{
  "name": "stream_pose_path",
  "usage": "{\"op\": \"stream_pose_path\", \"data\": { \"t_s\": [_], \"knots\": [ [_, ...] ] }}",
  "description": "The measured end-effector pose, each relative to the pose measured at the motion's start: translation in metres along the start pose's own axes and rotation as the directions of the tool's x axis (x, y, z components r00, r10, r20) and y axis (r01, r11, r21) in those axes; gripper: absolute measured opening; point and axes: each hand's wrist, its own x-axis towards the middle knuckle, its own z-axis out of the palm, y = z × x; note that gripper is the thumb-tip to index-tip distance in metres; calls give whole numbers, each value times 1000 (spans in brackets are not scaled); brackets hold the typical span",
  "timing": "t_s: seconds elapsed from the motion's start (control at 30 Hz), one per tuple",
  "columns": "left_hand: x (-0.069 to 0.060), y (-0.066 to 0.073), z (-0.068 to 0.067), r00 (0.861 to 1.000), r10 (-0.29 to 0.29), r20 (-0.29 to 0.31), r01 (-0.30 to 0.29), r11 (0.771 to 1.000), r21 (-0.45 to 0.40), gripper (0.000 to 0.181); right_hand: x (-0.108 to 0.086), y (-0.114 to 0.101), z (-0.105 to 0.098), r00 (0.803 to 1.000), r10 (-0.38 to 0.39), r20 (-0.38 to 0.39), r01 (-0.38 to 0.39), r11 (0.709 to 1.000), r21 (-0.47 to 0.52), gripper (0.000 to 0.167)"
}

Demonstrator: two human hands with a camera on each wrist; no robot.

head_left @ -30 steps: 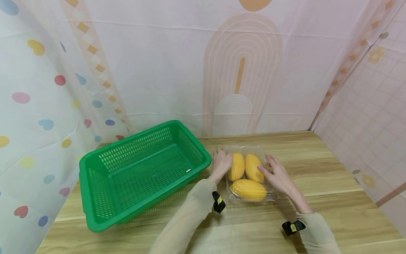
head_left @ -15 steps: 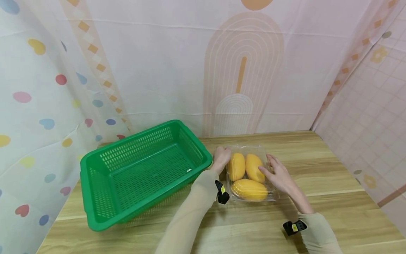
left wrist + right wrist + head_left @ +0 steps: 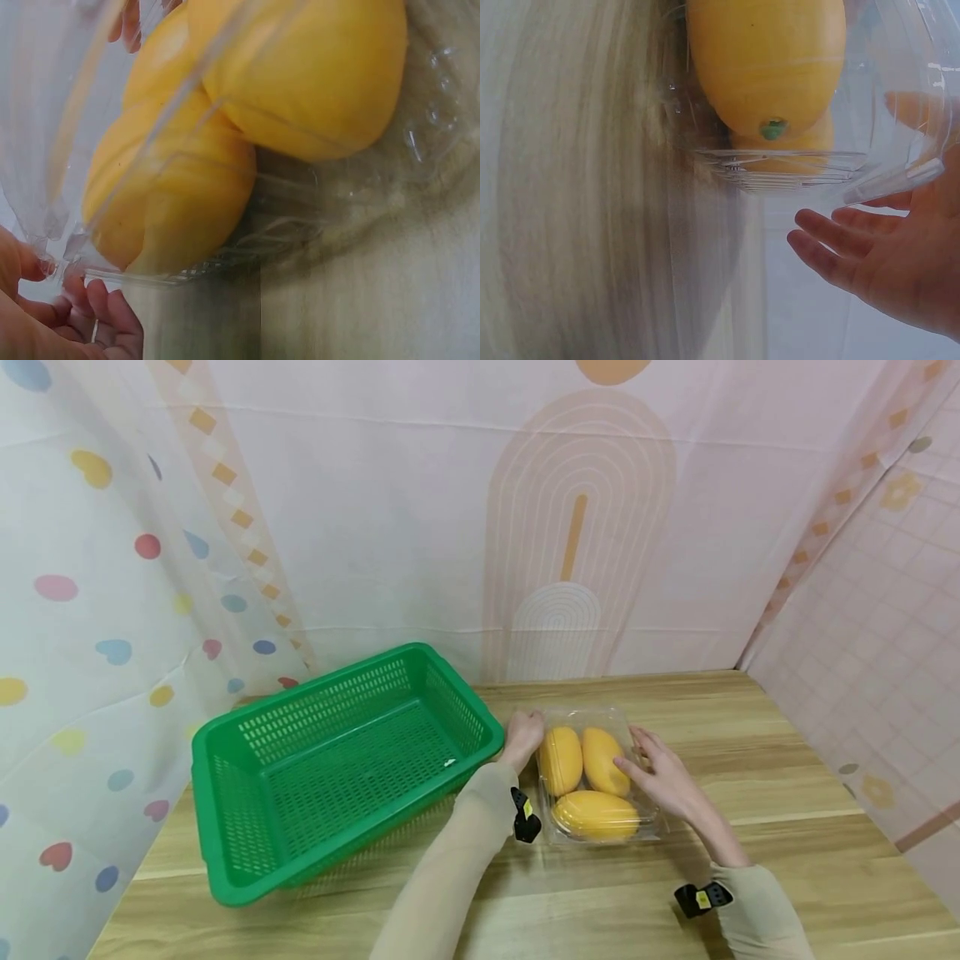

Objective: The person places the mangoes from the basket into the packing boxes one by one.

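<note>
A clear plastic clamshell box (image 3: 570, 717) lies on the table with its lid over three yellow mangoes (image 3: 596, 815). My left hand (image 3: 522, 735) is at the box's far left edge; in the left wrist view its thumb and fingers (image 3: 101, 311) pinch the clear rim. At the right side, my right hand (image 3: 663, 777) holds the box, thumb on top and fingers by the side edge. The right wrist view shows those fingers (image 3: 836, 236) fairly straight beside the rim, and a mango (image 3: 769, 67) with a green stem end inside.
A green perforated plastic basket (image 3: 352, 835) stands at the left, its near right corner close to my left hand. The wooden table (image 3: 780, 793) reaches back to a patterned cloth backdrop (image 3: 390, 552). A black camera band (image 3: 527, 817) sits on each wrist.
My left hand has drawn its fingers together at the box's far left edge. The box has shifted slightly toward me and to the right. My right hand has kept its place on it.
</note>
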Motion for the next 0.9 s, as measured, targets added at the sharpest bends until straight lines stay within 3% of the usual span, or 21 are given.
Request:
{"op": "stream_pose_path", "data": {
  "t_s": [0.3,0.6,0.9],
  "knots": [
    [7,-3,1,1000,7,-26,-6,1000,10,48,1,-1,2,1000,7,8,-7,1000,29,70],
    [6,-8,4,996,7,-86,-11,999,-52,38,1,-2,2,1000,10,14,-10,999,36,70],
    [3,-6,2,998,38,-42,-40,999,-32,36,3,-3,1,1000,7,7,-8,1000,14,70]
  ]
}}
